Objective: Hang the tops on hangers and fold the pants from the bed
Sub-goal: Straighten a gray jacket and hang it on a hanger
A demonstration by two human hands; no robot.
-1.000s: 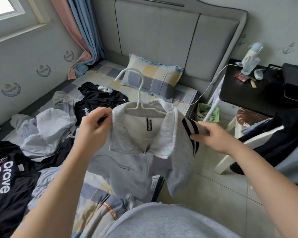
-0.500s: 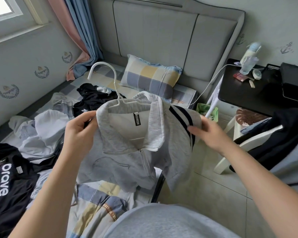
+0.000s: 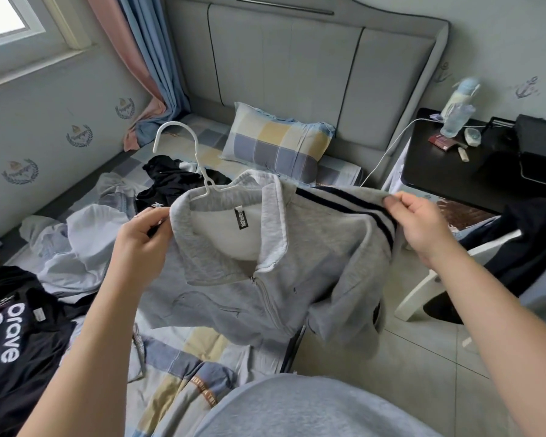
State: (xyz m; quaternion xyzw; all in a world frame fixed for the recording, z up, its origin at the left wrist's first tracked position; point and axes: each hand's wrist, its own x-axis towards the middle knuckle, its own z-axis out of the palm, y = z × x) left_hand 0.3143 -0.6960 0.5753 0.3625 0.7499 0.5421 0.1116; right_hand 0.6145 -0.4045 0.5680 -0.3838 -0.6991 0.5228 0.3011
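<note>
1 grey zip top (image 3: 265, 266) sits on its white hanger (image 3: 183, 152), left hand (image 3: 142, 241) and right hand (image 3: 423, 222) pinching its shoulders; several garments (image 3: 76, 247) remain on the bed (image 3: 177, 367).

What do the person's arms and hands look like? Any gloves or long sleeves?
No gloves, no long sleeves. The left hand and right hand are bare, and both forearms are bare up to the picture's edge. No watch or bracelet shows. The grey cloth at the bottom looks like their top.
</note>
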